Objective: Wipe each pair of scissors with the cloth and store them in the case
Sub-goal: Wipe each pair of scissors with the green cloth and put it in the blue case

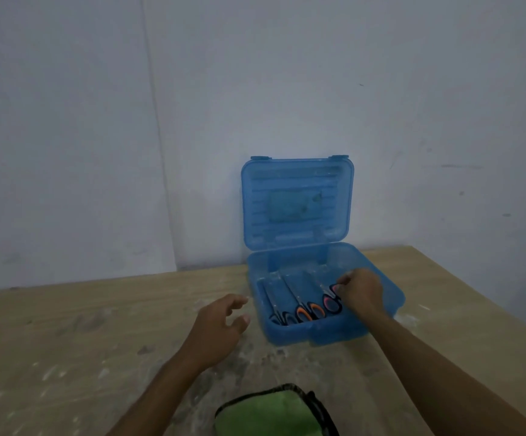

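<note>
Scissors fill the bottom half of the blue case [381, 297], three pairs side by side with their blades pointing toward the wall and their loops toward the person. The pink-handled scissors [332, 302] lie furthest right, and that is where the right hand [362, 292] is: its fingers [343, 282] are curled down over the upper pink loop, touching it. Whether they pinch the loop or only rest against it I cannot tell from here, since the knuckles hide the tips. The right forearm reaches in across the case's front right corner.

Next to that pair, toward the middle, lie the orange-handled scissors [310, 311], and at the left end the dark-handled scissors [282, 317], both untouched.

The left hand [221, 322] hovers over the desk [82, 325] just beside the case's left wall, its fingers [238, 299] spread loosely and slightly bent, thumb apart, holding nothing.

The case's lid [298, 199] stands upright, open, leaning back against the pale wall [287, 73]; it is see-through blue with ribs across it and two clasps at the top edge. The case sits near the far edge of the desk, whose light wood is marked with pale smears.

The green cloth [268, 410], edged in dark trim, lies folded at the near edge of the desk between the two forearms, well apart from the case.
</note>
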